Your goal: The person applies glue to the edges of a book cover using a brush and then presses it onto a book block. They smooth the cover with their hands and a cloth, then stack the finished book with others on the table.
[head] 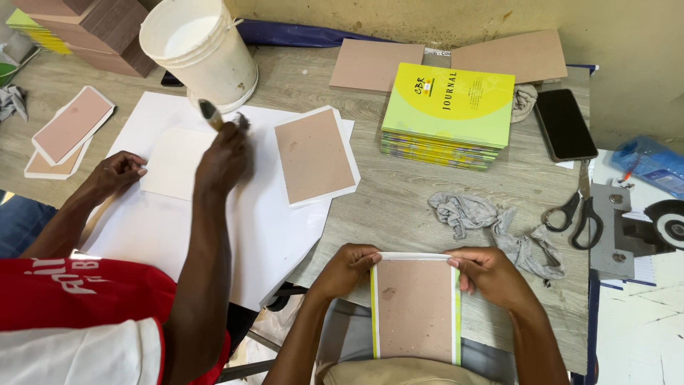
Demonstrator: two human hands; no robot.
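Observation:
A brown cardboard panel (415, 306) with white folded flaps and yellow-green side edges lies at the near table edge, in front of me. My left hand (349, 267) grips its top left corner. Holding the top right corner is my right hand (488, 273), with fingers pressing down the folded white top flap. Both hands are closed on the panel.
A co-worker's hand (224, 157) holds a brush (211, 114) over white sheets (185, 214) beside a white bucket (203, 46). A stack of yellow-green books (449, 110), a grey rag (491, 224), scissors (578, 214), a black phone (564, 125) and a board-on-paper piece (315, 153) lie on the table.

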